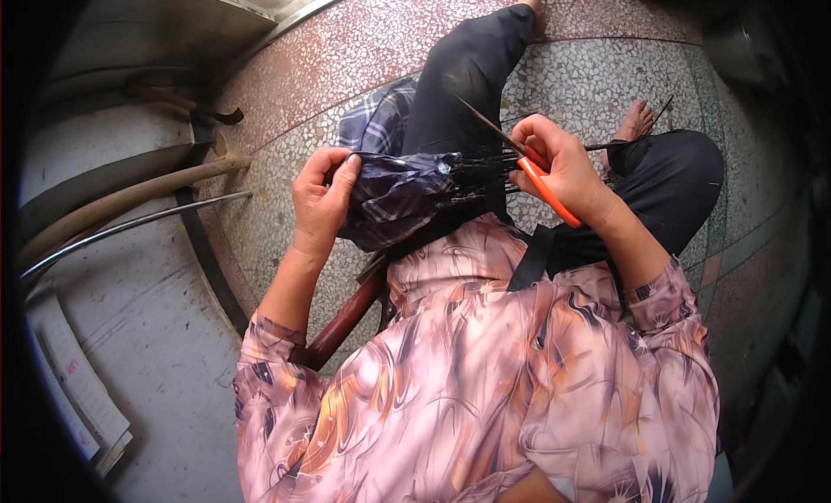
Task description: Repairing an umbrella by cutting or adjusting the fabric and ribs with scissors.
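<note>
Across my lap lies an umbrella with dark blue plaid fabric (402, 196). Its thin dark ribs (485, 167) are bunched together and show at the right end of the cloth. My left hand (322, 196) pinches the left edge of the fabric between thumb and fingers. In my right hand (567, 170) is a pair of scissors (547, 191) with orange handles, its dark blades slanting up and left above the ribs. A thin dark rod runs out to the right from behind that hand. Whether my right fingers also touch the ribs cannot be made out.
At left stands a grey surface (147, 330) with papers (82, 373) on it. A curved wooden bar (130, 191) and a metal rod (138, 226) reach toward my left arm. A reddish-brown wooden piece (346, 325) is beside my left elbow. Speckled terrazzo floor (597, 70) lies beyond my legs.
</note>
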Demonstrator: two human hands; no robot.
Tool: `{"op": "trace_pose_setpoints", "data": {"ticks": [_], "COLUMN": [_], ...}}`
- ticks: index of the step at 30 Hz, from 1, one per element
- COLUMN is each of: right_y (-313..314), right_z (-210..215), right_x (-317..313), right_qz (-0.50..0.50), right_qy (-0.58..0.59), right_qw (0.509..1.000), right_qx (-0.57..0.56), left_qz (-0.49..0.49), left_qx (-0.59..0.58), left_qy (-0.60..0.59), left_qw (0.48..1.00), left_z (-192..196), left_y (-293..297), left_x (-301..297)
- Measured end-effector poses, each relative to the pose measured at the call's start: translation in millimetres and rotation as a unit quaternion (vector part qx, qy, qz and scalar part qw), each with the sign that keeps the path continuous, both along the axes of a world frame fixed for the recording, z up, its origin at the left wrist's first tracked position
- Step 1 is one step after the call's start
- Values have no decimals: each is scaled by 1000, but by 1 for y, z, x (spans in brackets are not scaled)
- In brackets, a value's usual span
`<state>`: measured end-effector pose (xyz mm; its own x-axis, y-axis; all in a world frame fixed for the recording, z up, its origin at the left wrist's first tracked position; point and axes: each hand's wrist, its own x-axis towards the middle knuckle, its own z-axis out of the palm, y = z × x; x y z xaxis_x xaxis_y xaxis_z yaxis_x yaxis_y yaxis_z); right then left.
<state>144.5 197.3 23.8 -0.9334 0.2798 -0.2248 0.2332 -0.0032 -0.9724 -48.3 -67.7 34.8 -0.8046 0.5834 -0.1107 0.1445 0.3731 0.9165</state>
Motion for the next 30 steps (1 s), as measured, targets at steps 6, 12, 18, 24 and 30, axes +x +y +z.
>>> {"op": "trace_pose_setpoints", "data": {"ticks": [6,12,18,24,30], "right_y": [22,24,24,20,20], "right_z": [37,33,37,36,29], "right_x": [3,24,41,62,62], "right_qz": [-97,-39,-8,11,-43], "right_qy": [58,8,67,118,25], "right_qw": [982,970,972,958,958], "right_qx": [152,238,223,261,281], "left_qz": [-149,-380,-382,-464,-520], "left_qx": [-20,-292,-57,-11,-157], "left_qy": [196,123,34,152,110], "left_qw": [969,869,922,873,833], "left_z": [5,42,56,33,27], "left_y": [-13,24,69,70,79], "left_x": [-17,-3,17,44,48]}}
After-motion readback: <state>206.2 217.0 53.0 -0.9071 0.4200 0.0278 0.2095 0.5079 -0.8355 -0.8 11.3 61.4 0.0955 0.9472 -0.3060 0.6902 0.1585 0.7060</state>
